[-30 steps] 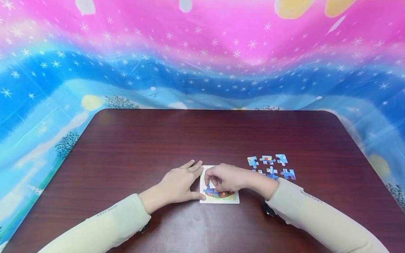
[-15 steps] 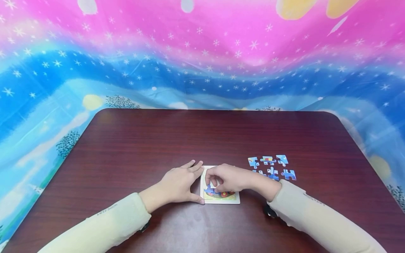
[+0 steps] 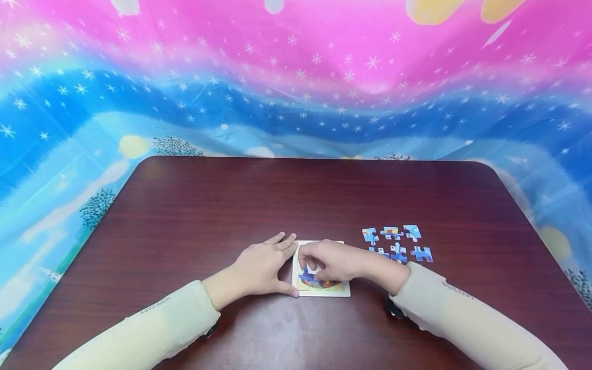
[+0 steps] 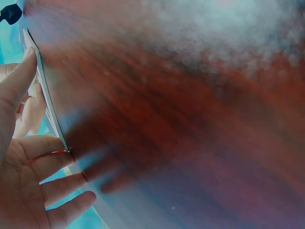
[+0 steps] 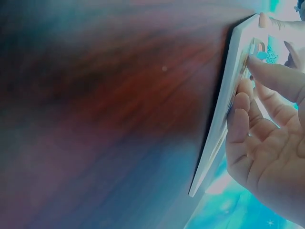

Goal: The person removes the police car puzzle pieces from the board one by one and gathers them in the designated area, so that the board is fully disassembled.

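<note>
A small white-framed puzzle board (image 3: 326, 294) lies near the front of the table, its lower part filled with a colourful picture. My left hand (image 3: 261, 268) rests at the board's left side with fingers spread, thumb at the near corner. Over the board, my right hand (image 3: 336, 261) has curled fingers and pinches a blue puzzle piece (image 3: 306, 276) between thumb and index finger, at the picture's left part. The right wrist view shows the board's pale edge (image 5: 209, 152) beside the curled fingers; there the piece is mostly hidden.
Several loose puzzle pieces (image 3: 412, 232) lie in two rows right of the board, partly behind the right forearm. The dark red-brown table (image 3: 231, 200) has rounded far corners. A pink and blue patterned cloth (image 3: 287, 92) hangs behind it.
The right fingers and the blue puzzle piece shift only slightly over the same spot, and the piece's tilt changes a little. The left hand stays at the board's side.
</note>
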### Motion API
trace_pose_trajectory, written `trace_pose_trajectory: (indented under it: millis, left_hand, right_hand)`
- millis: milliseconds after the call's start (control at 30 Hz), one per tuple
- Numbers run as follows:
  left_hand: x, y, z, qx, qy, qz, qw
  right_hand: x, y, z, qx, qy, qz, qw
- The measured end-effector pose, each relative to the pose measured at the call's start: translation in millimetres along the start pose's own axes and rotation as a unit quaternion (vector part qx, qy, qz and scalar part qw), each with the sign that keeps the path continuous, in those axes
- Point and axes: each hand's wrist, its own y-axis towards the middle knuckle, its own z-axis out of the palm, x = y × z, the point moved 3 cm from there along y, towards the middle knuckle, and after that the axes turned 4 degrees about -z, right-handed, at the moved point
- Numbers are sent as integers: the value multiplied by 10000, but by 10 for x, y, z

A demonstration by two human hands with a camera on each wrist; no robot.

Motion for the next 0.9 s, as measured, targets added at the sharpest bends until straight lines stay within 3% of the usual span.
trace_pose_trajectory:
  millis: [133,533,900]
  left_hand:
    - [1,-1,0,-13,5,8,10000]
    - [-4,-3,-1,-7,66,4,10000]
    - [-1,3,6,-6,18,-7,10000]
  right_hand:
    - [5,-5,-3,-53,60,-46,10000]
    - [-61,-32,-30,-184,1147,-189,9931]
    - [-49,-44,-9,-256,1464,-179,9887]
